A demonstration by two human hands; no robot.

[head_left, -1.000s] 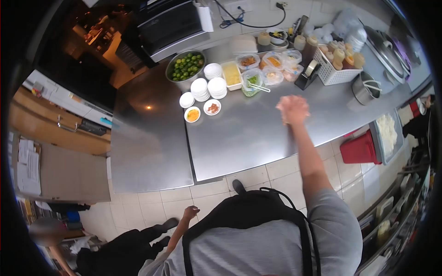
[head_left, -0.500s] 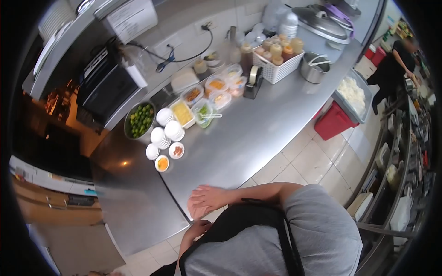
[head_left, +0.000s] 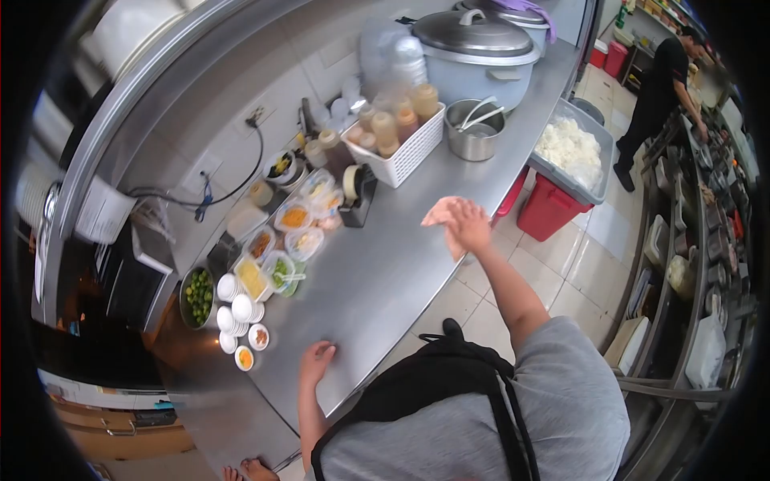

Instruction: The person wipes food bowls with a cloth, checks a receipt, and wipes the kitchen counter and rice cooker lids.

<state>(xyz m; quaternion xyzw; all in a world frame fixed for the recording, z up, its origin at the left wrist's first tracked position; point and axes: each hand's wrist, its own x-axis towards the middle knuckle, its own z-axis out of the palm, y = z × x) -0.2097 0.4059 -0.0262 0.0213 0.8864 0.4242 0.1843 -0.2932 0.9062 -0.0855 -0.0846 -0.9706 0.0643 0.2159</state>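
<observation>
My right hand is stretched out over the front edge of the steel counter. It presses on a folded pink cloth, and part of the cloth hangs at the edge. My left hand is at the counter's near side with fingers loosely bent and apart, holding nothing. Small white cups with orange pieces and reddish-brown bits stand left of it, beside stacks of white cups.
Food tubs, a bowl of green limes, a tape dispenser, a basket of sauce bottles, a metal pot and a large lidded pot line the back. A person works at right.
My right hand has swept the pink cloth rightward along the counter's front edge. My left hand has come up over the counter. The view has shifted to the right.
</observation>
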